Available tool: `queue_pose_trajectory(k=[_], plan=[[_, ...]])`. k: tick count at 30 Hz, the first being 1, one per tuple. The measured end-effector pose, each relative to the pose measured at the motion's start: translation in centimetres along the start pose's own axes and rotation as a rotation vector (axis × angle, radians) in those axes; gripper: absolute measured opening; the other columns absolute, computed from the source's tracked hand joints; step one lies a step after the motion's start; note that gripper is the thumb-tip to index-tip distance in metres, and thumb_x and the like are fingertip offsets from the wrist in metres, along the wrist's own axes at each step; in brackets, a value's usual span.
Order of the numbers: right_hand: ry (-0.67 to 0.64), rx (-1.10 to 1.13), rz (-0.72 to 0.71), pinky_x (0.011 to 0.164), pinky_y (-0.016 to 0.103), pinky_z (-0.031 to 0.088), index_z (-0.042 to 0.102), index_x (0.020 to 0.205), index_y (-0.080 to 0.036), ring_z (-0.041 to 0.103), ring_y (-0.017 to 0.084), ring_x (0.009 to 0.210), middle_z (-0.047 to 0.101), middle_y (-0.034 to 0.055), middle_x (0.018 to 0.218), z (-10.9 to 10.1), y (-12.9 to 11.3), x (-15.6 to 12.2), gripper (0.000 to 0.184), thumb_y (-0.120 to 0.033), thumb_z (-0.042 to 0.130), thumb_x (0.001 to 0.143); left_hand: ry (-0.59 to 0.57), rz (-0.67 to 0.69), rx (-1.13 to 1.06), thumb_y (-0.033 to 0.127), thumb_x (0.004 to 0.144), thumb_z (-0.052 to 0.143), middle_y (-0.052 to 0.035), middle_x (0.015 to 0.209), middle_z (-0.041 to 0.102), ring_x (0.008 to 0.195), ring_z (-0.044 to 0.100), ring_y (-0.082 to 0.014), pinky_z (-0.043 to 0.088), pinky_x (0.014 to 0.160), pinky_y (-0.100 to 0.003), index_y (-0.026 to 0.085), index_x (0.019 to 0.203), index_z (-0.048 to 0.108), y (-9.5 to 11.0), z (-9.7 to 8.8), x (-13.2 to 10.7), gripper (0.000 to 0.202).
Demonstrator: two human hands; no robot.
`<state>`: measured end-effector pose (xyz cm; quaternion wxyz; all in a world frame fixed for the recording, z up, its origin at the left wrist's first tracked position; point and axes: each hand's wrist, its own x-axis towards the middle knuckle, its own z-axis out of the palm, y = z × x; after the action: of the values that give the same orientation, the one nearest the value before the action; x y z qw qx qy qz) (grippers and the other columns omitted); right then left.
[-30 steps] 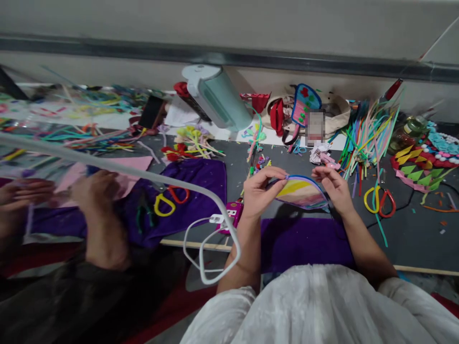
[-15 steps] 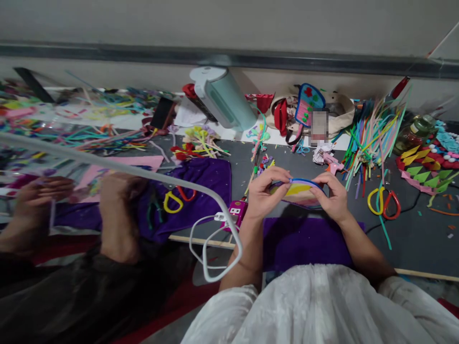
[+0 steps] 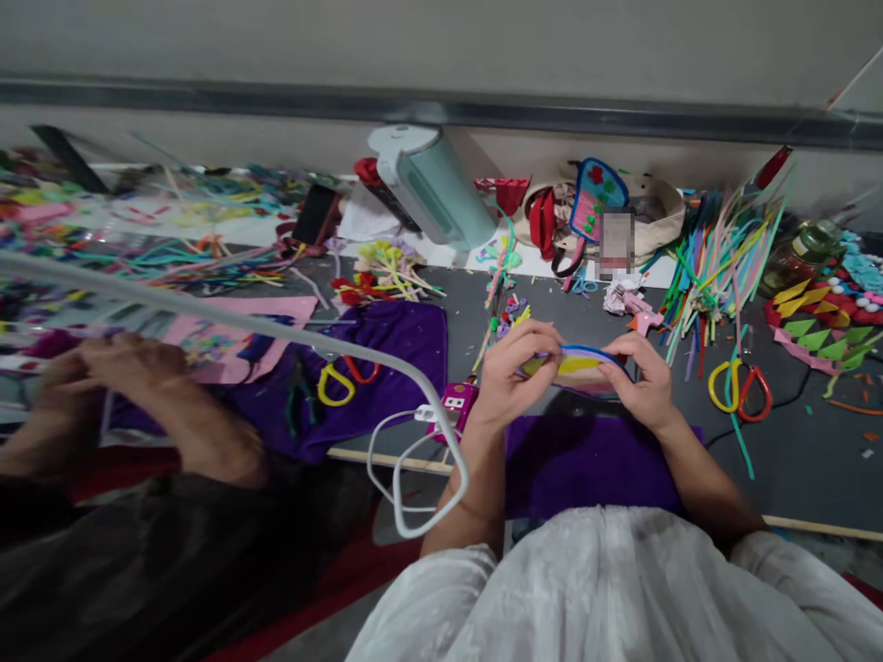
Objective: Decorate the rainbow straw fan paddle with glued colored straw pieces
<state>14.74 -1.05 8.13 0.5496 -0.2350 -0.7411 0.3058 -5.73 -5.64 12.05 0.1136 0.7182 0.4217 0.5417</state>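
Note:
Over the desk, my two hands hold a striped craft piece (image 3: 578, 366) with a blue pipe-cleaner rim and yellow, lilac and beige bands. My left hand (image 3: 516, 375) pinches its left end between thumb and fingers. Its right end is gripped by my right hand (image 3: 641, 379), thumb at the near side. The piece is tilted, and its ends are hidden by my fingers. Just below lies a purple cloth (image 3: 586, 464). A pink glue gun (image 3: 645, 320) is beyond my right hand.
Scissors with yellow and red handles (image 3: 739, 386) lie right, near a bundle of pipe cleaners (image 3: 714, 257). A magenta power socket (image 3: 455, 405) and white cable (image 3: 434, 533) are left. Behind stand a pale blue jug (image 3: 441, 188) and beige bag (image 3: 659, 211). A co-worker's hands (image 3: 117, 368) work far left.
My left thumb and fingers have shifted slightly along the piece's rim; my right hand keeps its grip. The co-worker's right hand has moved left to meet the other hand.

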Motion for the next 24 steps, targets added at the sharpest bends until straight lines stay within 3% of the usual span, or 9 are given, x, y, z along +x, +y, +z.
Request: queue_pose_trajectory(k=[16,24], plan=[[-0.010,-0.036,0.013,0.071,0.034,0.050,0.068,0.102,-0.024,0.062,0.018,0.082,0.069,0.0035,0.090,-0.31,-0.55,0.17,0.009,-0.022,0.066,0.093,-0.027,0.073,0.077,0.007,0.086,0.059,-0.0028,0.087,0.068,0.083,0.066,-0.0156,0.058,0.084,-0.034,0.021,0.087,0.063,0.74,-0.09,0.59,0.014],[-0.016,-0.037,0.036,0.070,0.034,0.049,0.068,0.100,-0.023,0.061,0.019,0.081,0.068,0.0037,0.088,-0.34,-0.67,0.24,0.007,-0.024,0.066,0.094,-0.040,0.072,0.097,0.007,0.084,0.060,-0.0027,0.089,0.068,0.085,0.066,-0.0159,0.058,0.095,-0.040,0.021,0.088,0.063,0.73,-0.16,0.40,0.015]])
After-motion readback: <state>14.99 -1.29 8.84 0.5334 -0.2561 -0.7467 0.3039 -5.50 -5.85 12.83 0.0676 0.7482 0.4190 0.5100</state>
